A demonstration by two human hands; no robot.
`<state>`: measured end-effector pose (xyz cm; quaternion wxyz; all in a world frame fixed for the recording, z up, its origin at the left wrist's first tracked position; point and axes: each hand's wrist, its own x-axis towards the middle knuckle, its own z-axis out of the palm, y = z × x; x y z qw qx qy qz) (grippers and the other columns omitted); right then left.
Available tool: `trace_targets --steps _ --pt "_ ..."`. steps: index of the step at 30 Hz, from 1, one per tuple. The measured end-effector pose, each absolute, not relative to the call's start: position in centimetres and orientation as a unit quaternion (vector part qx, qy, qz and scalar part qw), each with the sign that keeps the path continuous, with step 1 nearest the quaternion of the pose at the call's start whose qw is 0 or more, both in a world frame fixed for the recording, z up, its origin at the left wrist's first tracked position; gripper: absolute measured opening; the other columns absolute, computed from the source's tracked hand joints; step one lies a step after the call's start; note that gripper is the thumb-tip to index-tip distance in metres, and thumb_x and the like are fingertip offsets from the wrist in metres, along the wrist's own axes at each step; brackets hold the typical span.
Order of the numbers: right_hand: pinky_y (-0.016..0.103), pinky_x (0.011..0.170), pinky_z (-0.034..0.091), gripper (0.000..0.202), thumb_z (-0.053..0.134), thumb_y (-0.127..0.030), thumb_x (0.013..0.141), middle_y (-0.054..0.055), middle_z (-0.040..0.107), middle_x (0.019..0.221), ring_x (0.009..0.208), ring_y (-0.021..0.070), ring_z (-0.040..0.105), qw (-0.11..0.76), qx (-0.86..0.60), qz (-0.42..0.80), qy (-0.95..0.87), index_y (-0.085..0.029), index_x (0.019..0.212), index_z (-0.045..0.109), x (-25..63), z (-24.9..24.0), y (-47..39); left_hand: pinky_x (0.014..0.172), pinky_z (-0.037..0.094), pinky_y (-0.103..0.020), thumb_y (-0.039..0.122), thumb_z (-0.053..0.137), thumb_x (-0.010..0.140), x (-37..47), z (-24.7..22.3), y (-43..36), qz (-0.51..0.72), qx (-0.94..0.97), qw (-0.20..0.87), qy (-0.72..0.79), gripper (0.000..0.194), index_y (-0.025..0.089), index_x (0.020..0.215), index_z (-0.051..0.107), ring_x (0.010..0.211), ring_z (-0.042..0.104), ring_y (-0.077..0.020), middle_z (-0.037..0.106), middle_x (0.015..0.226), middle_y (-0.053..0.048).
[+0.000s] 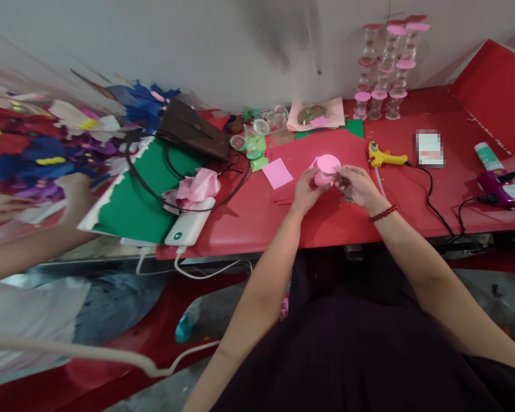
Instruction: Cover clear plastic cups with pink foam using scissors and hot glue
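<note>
A small pink-topped piece [328, 163] is held between my two hands above red sheets [347, 146] on the red table. My left hand [308, 190] grips its lower left side, around a rounded pink part. From the right, the fingers of my right hand [356, 184] pinch at the edge of the round pink disc on top. A pink paper square [277, 173] lies left of my hands. The yellow glue gun [386, 157] rests to the right of my right hand.
Stacked clear cups with pink and red discs [380, 68] stand at the back right. Loose clear cups [261, 127], a brown case [195, 130], a green board [133, 194] and a white power bank [191, 223] lie leftward. Another person's arms [38, 243] reach in at far left.
</note>
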<state>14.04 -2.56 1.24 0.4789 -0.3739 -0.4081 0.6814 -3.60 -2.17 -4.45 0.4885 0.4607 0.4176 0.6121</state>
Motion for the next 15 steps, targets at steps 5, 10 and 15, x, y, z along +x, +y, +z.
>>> trace_targets --steps 5,10,15 --pt "0.018 0.053 0.047 0.041 0.082 -0.055 0.087 0.001 0.071 0.068 0.058 0.0085 0.061 0.479 -0.374 0.669 -0.428 -0.018 0.076 0.069 13.9 1.7 -3.1 0.100 0.054 -0.041 0.038 0.100 0.062 -3.4 -4.7 -2.4 0.581 0.504 0.492 0.407 0.046 0.024 0.098 0.074 0.096 0.072 -0.0217 0.080 0.104 -0.006" --pt "0.020 0.052 0.044 0.043 0.076 -0.060 0.090 0.000 0.069 0.069 0.055 0.0082 0.058 0.520 -0.413 0.601 -0.446 -0.020 0.077 0.068 14.8 2.2 -2.0 0.101 0.054 -0.042 0.035 0.100 0.062 -3.6 -3.5 -1.9 0.624 0.441 0.488 0.422 0.046 0.022 0.098 0.074 0.095 0.072 -0.0209 0.078 0.111 -0.007" --pt "0.024 0.057 0.042 0.031 0.066 -0.034 0.098 0.001 0.068 0.064 0.054 0.0118 0.057 0.419 -0.472 0.463 -0.623 -0.019 0.070 0.067 15.4 1.7 -0.4 0.109 0.053 -0.045 0.024 0.096 0.065 -3.8 -1.1 2.0 0.648 0.422 0.484 0.409 0.046 0.025 0.108 0.076 0.111 0.073 -0.0247 0.077 0.115 -0.007"
